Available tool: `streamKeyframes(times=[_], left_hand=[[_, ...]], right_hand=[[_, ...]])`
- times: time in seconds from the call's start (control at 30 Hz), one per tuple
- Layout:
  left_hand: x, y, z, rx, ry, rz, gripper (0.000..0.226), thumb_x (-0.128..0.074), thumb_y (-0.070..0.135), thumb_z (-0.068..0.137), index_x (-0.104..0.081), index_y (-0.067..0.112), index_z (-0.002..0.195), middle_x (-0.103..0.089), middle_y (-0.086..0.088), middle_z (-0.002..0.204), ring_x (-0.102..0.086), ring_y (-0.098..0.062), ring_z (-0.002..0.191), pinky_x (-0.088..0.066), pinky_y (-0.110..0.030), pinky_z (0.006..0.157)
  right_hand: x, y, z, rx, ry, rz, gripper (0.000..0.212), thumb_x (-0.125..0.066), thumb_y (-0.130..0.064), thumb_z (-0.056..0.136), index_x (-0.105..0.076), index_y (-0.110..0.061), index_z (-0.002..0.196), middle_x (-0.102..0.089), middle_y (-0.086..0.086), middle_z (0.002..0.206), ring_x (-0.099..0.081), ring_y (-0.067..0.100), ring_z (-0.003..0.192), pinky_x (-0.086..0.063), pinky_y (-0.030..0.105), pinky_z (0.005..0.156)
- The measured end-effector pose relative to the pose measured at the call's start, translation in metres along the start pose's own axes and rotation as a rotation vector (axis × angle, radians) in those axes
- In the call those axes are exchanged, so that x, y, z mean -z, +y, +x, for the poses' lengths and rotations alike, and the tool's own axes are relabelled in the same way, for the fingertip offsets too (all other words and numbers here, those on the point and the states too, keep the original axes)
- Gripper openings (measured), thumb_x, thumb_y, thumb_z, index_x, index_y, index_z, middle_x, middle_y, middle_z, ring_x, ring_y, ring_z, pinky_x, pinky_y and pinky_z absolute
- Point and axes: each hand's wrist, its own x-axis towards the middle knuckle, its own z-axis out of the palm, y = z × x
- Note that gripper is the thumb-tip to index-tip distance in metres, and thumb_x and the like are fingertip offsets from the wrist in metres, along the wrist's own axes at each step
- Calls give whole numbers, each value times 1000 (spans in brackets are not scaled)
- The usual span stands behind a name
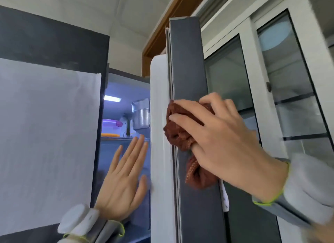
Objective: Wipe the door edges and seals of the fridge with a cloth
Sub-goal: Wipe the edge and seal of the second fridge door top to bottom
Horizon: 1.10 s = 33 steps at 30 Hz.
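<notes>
1. Fridge (54,43): dark-fronted, interior lit; a white sheet (48,130) covers most of the closed left door.
2. Open right door (189,80): seen edge-on, dark grey outer edge facing the camera, pale grey seal (171,65) running along its inner side, white inner liner (159,116) to the left of that.
3. Glass-fronted white cabinet (282,80) stands behind the door.
4. Right hand (222,139): fingers curled round a bunched reddish-brown cloth (180,132), grip closed on it, pressing it against the door edge and seal about mid-height; a tail of cloth hangs below the palm.
5. Left hand (124,179): fingers straight and spread, holding nothing, thumb side touching the white liner.
6. Inside, on the shelves: a metal pot (141,114), a purple-lidded container (111,124).
</notes>
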Motion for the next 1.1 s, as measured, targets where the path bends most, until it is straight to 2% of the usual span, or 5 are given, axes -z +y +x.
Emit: streamKeyframes(times=[0.2,0.47,0.6,0.9,1.1], left_hand=[[-7,44,28,98,167,-355,55,-25,29,97,-19,5,146,-14,-5,156,-12,-17,143,-7,-32,115],[-24,50,53,250,311,-575,65,-27,50,92,-3,29,148,2,13,155,-3,-3,142,-6,-19,112],[-17,35,81,582,290,-756,83,-19,71,66,3,36,139,17,33,142,18,17,131,6,-19,114],[-10,39,101,554,166,-482,91,18,92,46,23,47,125,28,35,137,39,11,123,27,-11,100],[-6,37,117,345,216,-334,62,-14,58,86,-32,30,138,-27,20,146,-7,2,139,7,-29,114]], right_hand=[[22,48,19,-185,1,145,50,-50,-14,72,-58,-19,121,-50,1,131,-47,29,100,-44,48,88],[27,92,87,-150,28,180,60,-60,-12,72,-48,-18,130,-53,-1,124,-46,15,111,-30,20,90],[13,106,127,11,-48,73,57,-48,-11,70,-54,-11,127,-57,5,126,-48,26,115,-34,38,95],[-32,113,164,22,-218,-114,58,-42,-7,89,-41,-41,137,-34,-21,144,-29,20,127,-30,50,98],[-12,99,121,172,-271,-151,51,-37,-7,82,-55,-27,126,-50,-10,133,-42,28,112,-37,47,87]])
